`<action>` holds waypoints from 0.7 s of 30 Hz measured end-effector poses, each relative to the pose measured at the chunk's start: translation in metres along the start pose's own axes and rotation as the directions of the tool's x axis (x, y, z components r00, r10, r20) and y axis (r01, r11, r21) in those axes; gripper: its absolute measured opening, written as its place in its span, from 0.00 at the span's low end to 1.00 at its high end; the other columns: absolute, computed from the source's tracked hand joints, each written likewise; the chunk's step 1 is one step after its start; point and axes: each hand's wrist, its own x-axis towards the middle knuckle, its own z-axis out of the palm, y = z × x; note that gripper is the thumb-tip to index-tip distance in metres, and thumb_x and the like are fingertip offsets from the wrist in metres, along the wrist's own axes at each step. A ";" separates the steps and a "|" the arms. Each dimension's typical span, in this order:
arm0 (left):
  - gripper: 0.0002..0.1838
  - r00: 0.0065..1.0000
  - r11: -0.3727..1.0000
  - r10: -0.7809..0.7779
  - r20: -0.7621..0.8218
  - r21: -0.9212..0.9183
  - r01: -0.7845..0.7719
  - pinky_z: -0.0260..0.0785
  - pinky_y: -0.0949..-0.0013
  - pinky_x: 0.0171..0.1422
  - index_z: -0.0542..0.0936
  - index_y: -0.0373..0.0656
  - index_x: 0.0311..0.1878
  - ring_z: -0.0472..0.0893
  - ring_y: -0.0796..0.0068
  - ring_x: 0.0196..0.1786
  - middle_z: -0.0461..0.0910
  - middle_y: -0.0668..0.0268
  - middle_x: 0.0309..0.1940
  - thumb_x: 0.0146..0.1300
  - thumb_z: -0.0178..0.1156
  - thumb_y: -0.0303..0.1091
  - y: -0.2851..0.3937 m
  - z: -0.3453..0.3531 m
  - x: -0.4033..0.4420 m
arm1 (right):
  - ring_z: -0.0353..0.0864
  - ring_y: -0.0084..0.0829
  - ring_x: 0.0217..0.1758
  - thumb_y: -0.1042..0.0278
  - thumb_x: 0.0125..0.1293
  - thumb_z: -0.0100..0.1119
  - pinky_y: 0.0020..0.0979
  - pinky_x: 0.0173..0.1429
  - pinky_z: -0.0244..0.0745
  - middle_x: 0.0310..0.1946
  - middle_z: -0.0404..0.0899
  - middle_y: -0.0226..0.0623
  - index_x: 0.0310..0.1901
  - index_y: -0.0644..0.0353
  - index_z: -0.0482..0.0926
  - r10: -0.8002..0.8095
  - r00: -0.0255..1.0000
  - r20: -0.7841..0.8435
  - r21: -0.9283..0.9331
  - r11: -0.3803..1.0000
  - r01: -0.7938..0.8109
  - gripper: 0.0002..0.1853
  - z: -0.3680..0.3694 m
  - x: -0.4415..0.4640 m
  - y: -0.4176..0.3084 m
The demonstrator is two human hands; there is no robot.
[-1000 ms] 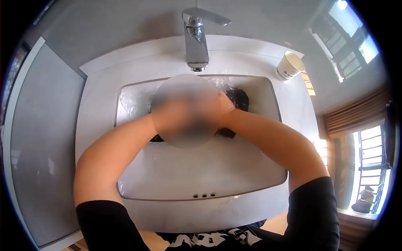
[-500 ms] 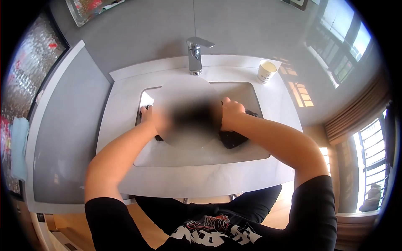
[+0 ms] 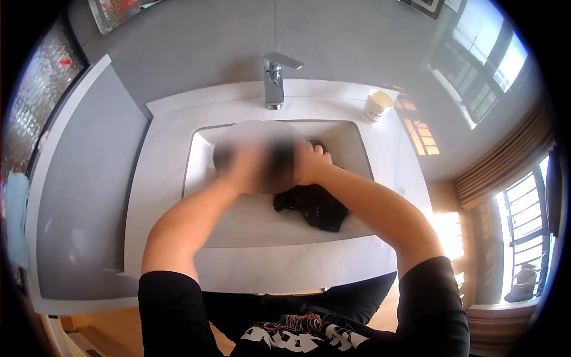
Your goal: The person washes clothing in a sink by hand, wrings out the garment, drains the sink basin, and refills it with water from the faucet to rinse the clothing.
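A wet black cloth (image 3: 318,208) lies bunched in the white sink basin (image 3: 238,232), with its loose end spread toward the front right. My right hand (image 3: 315,159) is closed on the cloth, its fingers curled over a dark fold. To its left, my left hand (image 3: 244,169) reaches into the basin against more dark material. A round blurred patch covers that hand's fingers and the middle of the cloth, so its grip is hidden.
A chrome faucet (image 3: 273,83) stands behind the basin. On the counter's back right corner is a white paper cup (image 3: 378,106). A grey panel (image 3: 89,190) borders the counter on the left, and a brown curtain (image 3: 505,157) hangs at the right.
Both hands have come closer together, the right moving left. The black cloth has shifted left and toward the front, with more of it showing below my right hand.
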 end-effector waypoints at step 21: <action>0.28 0.775 0.977 0.007 0.632 -0.170 0.130 0.67 0.52 0.66 0.74 0.46 0.58 0.76 0.55 0.59 0.76 0.56 0.54 0.53 0.70 0.37 -0.017 -0.058 0.014 | 0.69 0.38 0.70 0.47 0.63 0.63 0.43 0.69 0.58 0.62 0.77 0.37 0.65 0.43 0.77 0.018 0.975 0.223 -0.440 0.894 0.084 0.28 -0.012 0.030 -0.023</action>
